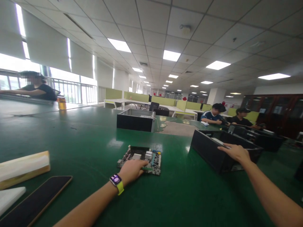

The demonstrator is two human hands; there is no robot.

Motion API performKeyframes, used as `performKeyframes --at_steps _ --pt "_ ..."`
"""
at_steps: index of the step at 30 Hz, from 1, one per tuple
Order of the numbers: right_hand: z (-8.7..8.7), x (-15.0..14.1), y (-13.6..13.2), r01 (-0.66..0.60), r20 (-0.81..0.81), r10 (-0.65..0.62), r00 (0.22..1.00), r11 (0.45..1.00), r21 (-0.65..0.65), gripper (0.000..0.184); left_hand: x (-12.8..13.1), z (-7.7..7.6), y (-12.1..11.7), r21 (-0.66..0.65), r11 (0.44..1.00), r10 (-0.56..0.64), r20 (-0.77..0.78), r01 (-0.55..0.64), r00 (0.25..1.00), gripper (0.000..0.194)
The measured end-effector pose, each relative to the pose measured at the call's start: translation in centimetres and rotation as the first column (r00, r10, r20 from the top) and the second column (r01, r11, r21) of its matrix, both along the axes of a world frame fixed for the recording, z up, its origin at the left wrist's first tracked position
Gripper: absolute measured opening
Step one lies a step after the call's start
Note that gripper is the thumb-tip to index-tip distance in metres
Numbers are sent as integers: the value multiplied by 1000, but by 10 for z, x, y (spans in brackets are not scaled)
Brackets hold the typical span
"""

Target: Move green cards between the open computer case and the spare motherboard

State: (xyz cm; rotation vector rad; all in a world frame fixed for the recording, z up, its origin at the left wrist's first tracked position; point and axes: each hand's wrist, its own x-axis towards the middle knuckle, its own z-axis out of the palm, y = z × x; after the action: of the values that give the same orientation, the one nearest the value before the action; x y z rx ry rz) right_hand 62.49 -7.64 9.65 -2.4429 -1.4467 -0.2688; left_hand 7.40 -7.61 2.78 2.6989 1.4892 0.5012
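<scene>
A motherboard (155,160) lies flat on the green tabletop in front of me, with its slots and sockets facing up. My left hand (132,170) grips its near edge, the fingers curled over a greenish strip there; the fingertips are partly hidden. To the right stands an open black computer case (205,153), lying on its side. My right hand (236,153) reaches over this case, fingers closed at a pale flat strip (217,142) along its opening. Whether that strip is part of the case, I cannot tell.
Another open case (134,122) stands farther back. At left lie a dark flat panel (38,197), a white object (10,197) and a cream-coloured block (26,167). An amber jar (62,103) stands behind. Co-workers (213,115) sit at the far right, another person (38,88) at far left.
</scene>
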Motion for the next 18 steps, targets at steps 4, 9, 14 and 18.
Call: performKeyframes --at_steps 4,9,14,18 --pt "-3 -46 -29 -49 71 45 996 997 57 76 -42 -2 44 39 984 179 -84 -176 980 43" --pt "4 -140 -79 -148 144 135 980 985 84 69 -70 9 81 83 942 335 -172 -325 926 41" --pt "6 -238 -128 -321 247 290 925 942 96 66 -66 32 79 268 919 305 -15 -290 952 41" --pt "-1 -309 -164 -498 216 465 859 857 136 67 -34 76 65 330 919 223 22 -218 975 46"
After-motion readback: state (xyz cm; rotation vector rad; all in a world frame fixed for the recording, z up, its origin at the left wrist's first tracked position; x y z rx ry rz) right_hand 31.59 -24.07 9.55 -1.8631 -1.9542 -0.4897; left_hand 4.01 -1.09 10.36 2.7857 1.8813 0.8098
